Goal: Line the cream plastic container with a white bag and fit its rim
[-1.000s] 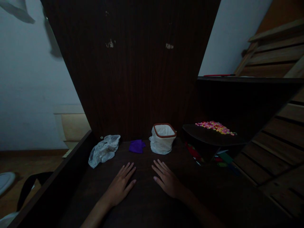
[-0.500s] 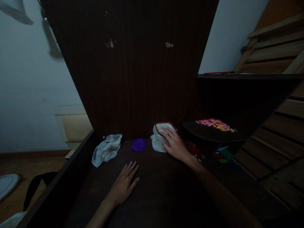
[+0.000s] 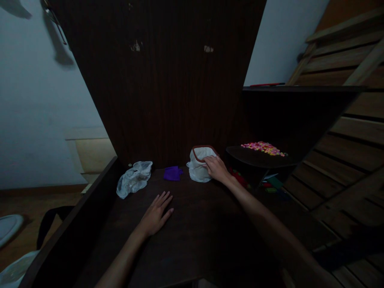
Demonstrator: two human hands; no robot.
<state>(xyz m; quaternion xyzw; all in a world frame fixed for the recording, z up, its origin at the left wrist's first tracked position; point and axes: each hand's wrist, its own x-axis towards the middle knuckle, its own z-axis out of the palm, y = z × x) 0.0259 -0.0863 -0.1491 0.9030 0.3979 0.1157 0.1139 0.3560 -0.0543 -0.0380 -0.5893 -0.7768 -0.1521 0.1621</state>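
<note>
A small basket (image 3: pixel 198 170) with a brown rim, lined and wrapped in a white plastic bag, stands against the dark back panel. My right hand (image 3: pixel 217 169) grips its front right rim, the fingers curled over the edge; the thumb is hard to make out. Flat on the dark desktop (image 3: pixel 186 224) lies my left hand (image 3: pixel 156 216), fingers spread and holding nothing. A folded purple cloth or bag (image 3: pixel 172 173) sits just beyond it. Farther left is a crumpled translucent plastic bag (image 3: pixel 134 180).
On the right, a curved shelf (image 3: pixel 255 160) bears a heap of small pink and yellow pieces (image 3: pixel 264 148). Red and green items (image 3: pixel 271 184) lie beneath it. A raised side board (image 3: pixel 75 212) bounds the desk at left. Wooden slats (image 3: pixel 345 152) stand far right.
My right hand has gone from resting open over the basket's top to curling its fingers on the rim. My left hand stays flat. The whole view has shifted slightly.
</note>
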